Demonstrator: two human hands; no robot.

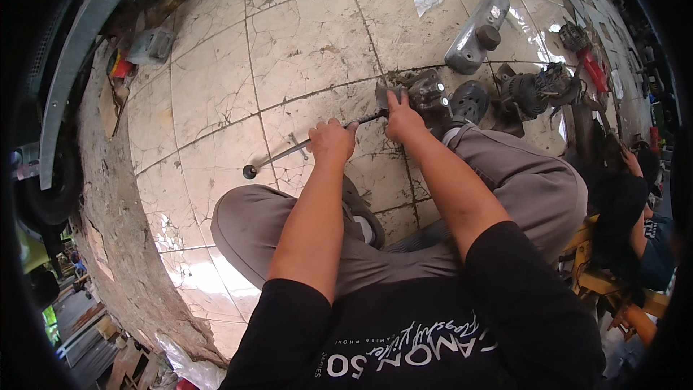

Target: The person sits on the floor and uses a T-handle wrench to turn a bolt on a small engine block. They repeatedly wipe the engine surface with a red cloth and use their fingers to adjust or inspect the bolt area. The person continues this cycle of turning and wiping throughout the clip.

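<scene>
A long thin metal lever with a round black knob (pixel 250 172) slants above the tiled floor in front of me. My left hand (pixel 332 141) is closed round its middle, thumb stretched along the rod toward the right. My right hand (pixel 406 121) is at the lever's dark far end, its fingers bent over a small grey flat piece (pixel 382 94); their exact hold is partly hidden. Just beyond the right hand sits a greasy metal casting (pixel 429 97) with bright round spots. A small thin metal piece (pixel 294 141) lies beside the rod.
A grey metal cover (pixel 473 40) lies at the far right, with crumpled white paper (pixel 428 1) nearby. Greasy machine parts (pixel 530 94) stand right of my shoe (pixel 470 101). A clear container (pixel 151 45) is at far left. Another person (pixel 635 209) sits at the right edge.
</scene>
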